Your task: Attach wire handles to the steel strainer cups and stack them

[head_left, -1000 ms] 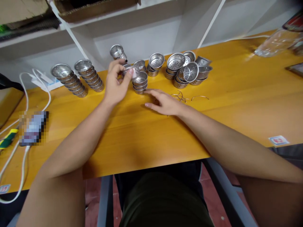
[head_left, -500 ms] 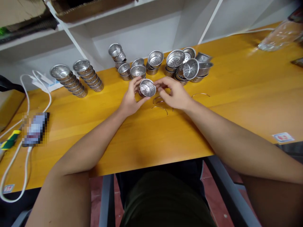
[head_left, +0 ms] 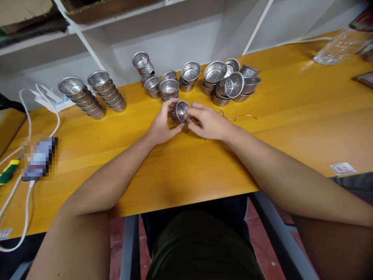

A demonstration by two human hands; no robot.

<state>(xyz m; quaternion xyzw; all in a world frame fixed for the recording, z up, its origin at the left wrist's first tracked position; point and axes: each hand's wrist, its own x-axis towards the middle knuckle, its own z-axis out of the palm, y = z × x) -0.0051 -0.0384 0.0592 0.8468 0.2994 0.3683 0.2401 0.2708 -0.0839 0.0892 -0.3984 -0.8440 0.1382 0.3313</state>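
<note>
A small perforated metal cup [head_left: 178, 111] is held just above the table, tilted with its mouth toward my right. My left hand [head_left: 161, 123] is closed around its left side, thumb below and fingers above. At the cup's right rim, my right hand [head_left: 205, 119] is pinched, with fingertips reaching slightly into the mouth. Whether those fingertips also hold something small is hidden. Thin curved wires lie on the table around my right hand, one curved wire [head_left: 245, 116] plainly to its right.
Stacked perforated cups [head_left: 87, 102] stand at the back left, and more cups [head_left: 215, 73] are grouped along the back. A phone [head_left: 40, 158] with a white cable lies at the left. A clear plastic bottle [head_left: 335, 46] lies at the back right. Shelving borders the table's far edge.
The cup has turned so its mouth faces more to the right. My right hand has moved slightly left and down, its fingertips now at the rim. My left hand keeps its hold.
</note>
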